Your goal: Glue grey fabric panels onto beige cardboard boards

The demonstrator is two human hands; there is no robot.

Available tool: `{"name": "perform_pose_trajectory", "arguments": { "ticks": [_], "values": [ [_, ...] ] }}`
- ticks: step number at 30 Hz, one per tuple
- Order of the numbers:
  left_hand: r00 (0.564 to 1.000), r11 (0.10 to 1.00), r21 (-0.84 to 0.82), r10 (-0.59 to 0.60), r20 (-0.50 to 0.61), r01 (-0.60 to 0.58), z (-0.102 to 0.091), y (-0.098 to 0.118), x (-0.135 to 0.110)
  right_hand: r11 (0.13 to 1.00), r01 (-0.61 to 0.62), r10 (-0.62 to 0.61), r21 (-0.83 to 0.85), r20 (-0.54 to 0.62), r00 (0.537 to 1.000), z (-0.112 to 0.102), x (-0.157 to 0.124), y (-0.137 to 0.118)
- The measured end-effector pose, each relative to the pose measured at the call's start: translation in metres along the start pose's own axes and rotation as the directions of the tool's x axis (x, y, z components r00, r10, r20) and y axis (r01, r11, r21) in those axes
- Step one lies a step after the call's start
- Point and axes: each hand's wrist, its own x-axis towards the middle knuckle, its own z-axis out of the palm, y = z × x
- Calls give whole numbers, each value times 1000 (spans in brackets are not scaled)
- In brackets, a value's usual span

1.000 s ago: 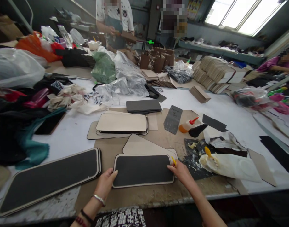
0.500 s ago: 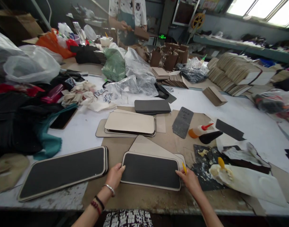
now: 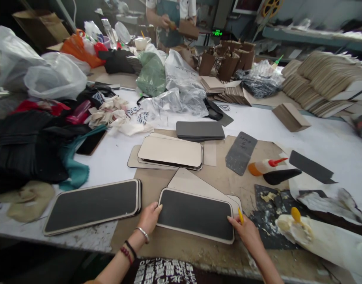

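A rounded black panel [image 3: 195,215] with a pale rim lies low in front of me. My left hand [image 3: 150,218] pinches its left edge, thumb on top. At the right edge, my right hand [image 3: 246,230] grips the panel with thumb and finger, and a thin yellow stick [image 3: 240,216] pokes up from the same fingers. Beneath and behind the panel, cream pieces [image 3: 193,183] stick out at angles. Left of my left hand is a short stack of similar black panels [image 3: 94,207]. A cream panel stack [image 3: 170,151] sits farther back.
To the right, a white plastic container [image 3: 331,236] bears pale paste and a yellow spatula [image 3: 295,215]. Near it are an orange-filled bottle [image 3: 259,167] and a grey template [image 3: 241,153]. Bags and cloth crowd the left; a person [image 3: 172,23] stands across the table.
The view has tilted down and turned slightly left, so everything sits farther right in it. Both hands keep their hold on the panel, which appears tilted slightly more, its right end nearer me.
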Motion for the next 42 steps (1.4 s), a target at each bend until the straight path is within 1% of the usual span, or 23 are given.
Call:
{"name": "perform_pose_trajectory", "arguments": {
  "ticks": [4,8,11,14,16,21,26,33,39,42],
  "values": [
    [1000,1000,-4,-1,11,1,-2,3,-2,999,34,-35,30,25,999,-4,-1,2],
    [996,1000,-30,2,85,1,-3,3,-2,997,42,-41,68,-17,999,-9,-8,-2],
    [990,995,-92,-17,137,30,-2,3,-1,990,-3,10,138,-49,999,-8,-11,-5],
    [982,982,-171,-54,183,86,-1,5,-1,958,-98,95,268,23,995,-5,-11,-5],
    [976,971,-207,-78,201,120,-1,6,-2,938,-145,126,315,79,989,-3,-10,-5],
    [976,965,-222,-98,196,142,0,7,-2,933,-168,140,319,109,984,-1,-9,-4],
    [978,967,-206,-113,177,149,1,6,-1,936,-188,165,299,101,981,2,-8,-1],
    [976,971,-187,-114,186,149,1,10,-3,951,-146,135,271,56,989,1,-7,1],
    [977,978,-163,-97,190,129,0,10,-3,952,-122,112,280,49,992,0,-8,1],
    [983,984,-129,-107,149,126,-2,8,-3,946,-123,111,299,56,992,0,-8,2]
  ]
}}
